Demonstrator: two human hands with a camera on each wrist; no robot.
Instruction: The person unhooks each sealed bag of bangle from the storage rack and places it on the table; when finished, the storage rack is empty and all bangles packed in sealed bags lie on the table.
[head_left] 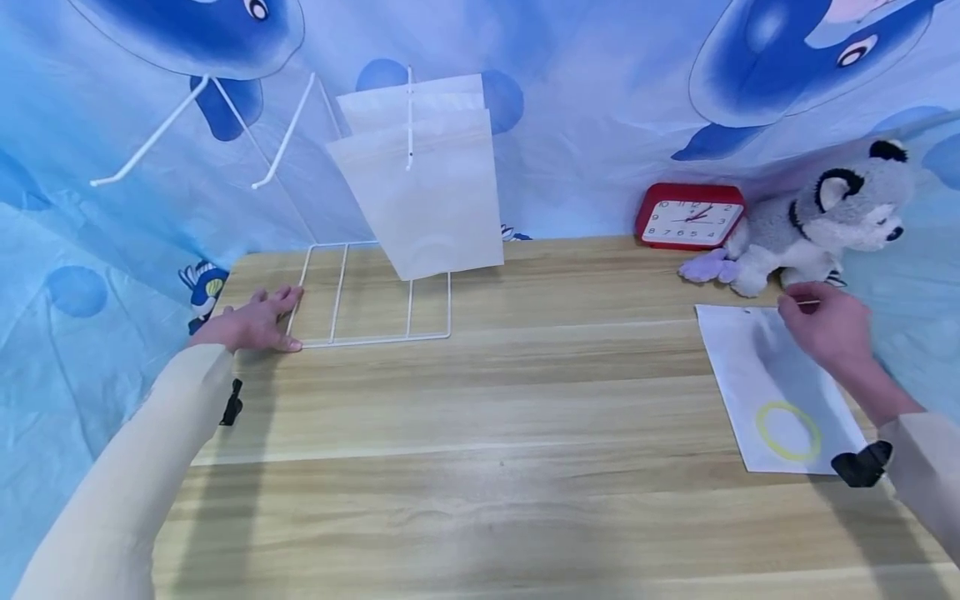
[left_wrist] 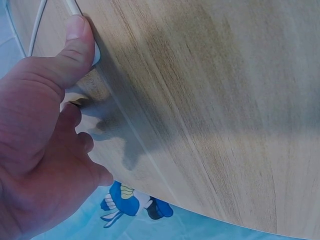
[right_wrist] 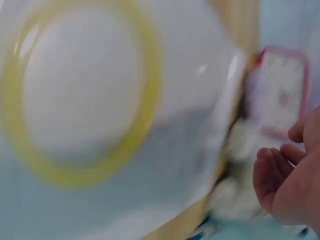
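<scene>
My left hand (head_left: 255,321) rests at the left end of a white wire rack (head_left: 375,340), its fingers spread. In the left wrist view the thumb lies on the wire near a corner of the base. A white sheet (head_left: 750,375) lies on the right of the table, with a yellow ring (right_wrist: 152,85) on it and a glossy surface. Over the sheet's far edge is my right hand (head_left: 828,329), its fingers loosely curled and no held thing visible between them. A small dark spot, perhaps a hole, shows at that edge.
Two pale sheets (head_left: 442,192) hang from a prong of the rack; two more white prongs (head_left: 281,137) stick out at the left. A red clock (head_left: 692,218) and a grey plush husky (head_left: 810,217) stand at the back right of the wooden table (head_left: 480,417). Blue patterned cloth surrounds it.
</scene>
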